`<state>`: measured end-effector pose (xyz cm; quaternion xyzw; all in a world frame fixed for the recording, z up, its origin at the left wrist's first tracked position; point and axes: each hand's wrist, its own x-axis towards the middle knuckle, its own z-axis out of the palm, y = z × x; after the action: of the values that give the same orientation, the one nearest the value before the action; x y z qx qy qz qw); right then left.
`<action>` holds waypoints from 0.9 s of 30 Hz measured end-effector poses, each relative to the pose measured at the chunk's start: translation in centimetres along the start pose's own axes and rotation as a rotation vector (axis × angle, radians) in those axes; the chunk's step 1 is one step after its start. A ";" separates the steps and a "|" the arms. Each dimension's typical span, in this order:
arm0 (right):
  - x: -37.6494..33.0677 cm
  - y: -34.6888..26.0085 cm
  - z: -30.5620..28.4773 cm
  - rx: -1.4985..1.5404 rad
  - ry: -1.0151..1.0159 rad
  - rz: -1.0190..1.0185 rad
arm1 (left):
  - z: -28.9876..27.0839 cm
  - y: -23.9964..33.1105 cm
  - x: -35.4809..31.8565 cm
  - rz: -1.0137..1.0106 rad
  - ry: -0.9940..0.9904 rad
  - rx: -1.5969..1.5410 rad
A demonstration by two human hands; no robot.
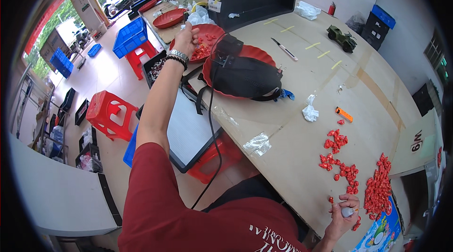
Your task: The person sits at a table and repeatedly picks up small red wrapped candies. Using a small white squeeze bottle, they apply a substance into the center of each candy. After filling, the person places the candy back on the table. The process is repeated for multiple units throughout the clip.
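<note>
My left hand (186, 40), with a bracelet and a bead band at its wrist, reaches out over a red scalloped plate (207, 31). Its fingers are curled closed; whatever they hold is hidden. Small red and orange pieces (204, 50) lie in that plate. At the lower right, my right hand (343, 216) is closed around a small whitish bottle (348, 212). A single red piece (331, 199) shows by its thumb tip. Loose red pieces (348, 171) lie on the table beyond this hand, and a larger heap of red pieces (378, 188) is to its right.
A black bag (247, 76) rests on a second red plate (259, 53). On the table (292, 115) are a utility knife (284, 49), an orange lighter-like stick (344, 114), crumpled tissue (310, 112) and a green toy vehicle (341, 39). A black cable (220, 150) hangs across the near edge, above red stools (111, 115).
</note>
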<state>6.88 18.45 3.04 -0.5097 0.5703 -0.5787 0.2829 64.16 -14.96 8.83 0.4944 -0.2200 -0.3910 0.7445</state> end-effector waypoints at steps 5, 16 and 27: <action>0.1 -0.3 -0.2 0.016 0.039 0.099 | 6.4 -0.1 -12.2 -0.240 -0.461 -0.232; 0.9 -0.4 -1.5 0.249 -0.005 0.130 | 14.5 -9.9 -37.2 -0.846 -1.198 -0.129; -0.7 0.6 -6.1 -0.221 0.117 -0.025 | 17.2 -18.2 -44.6 -1.101 -1.295 -0.167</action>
<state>1.34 21.27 3.29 -0.5104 0.6396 -0.5445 0.1842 18.61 7.23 2.06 0.1534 -0.3009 -0.9176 0.2097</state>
